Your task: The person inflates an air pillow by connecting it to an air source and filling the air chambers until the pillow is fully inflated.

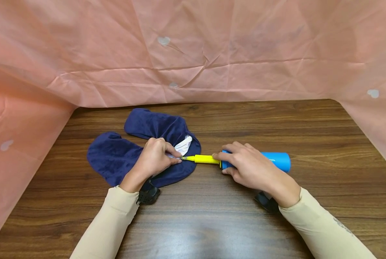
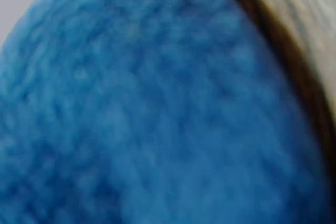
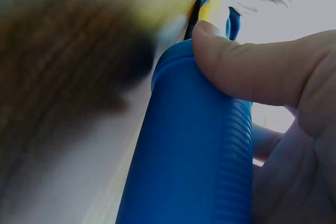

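A deflated navy-blue plush neck pillow [image 1: 121, 154] lies flat on the wooden table [image 1: 212, 223], with a white tag [image 1: 184, 145] near its middle. My left hand [image 1: 155, 158] rests on it and pinches its small valve against the yellow nozzle [image 1: 201, 159] of a blue hand pump [image 1: 275, 161]. My right hand [image 1: 249, 167] grips the pump's front end, fingers curled round the ribbed barrel [image 3: 194, 150]. The left wrist view shows only blurred blue plush fabric [image 2: 147, 108].
Pink creased sheeting [image 1: 193, 50] walls in the table at the back and on both sides. Bare wood lies in front of my arms and to the right of the pump. Black wrist mounts [image 1: 149, 194] sit under both forearms.
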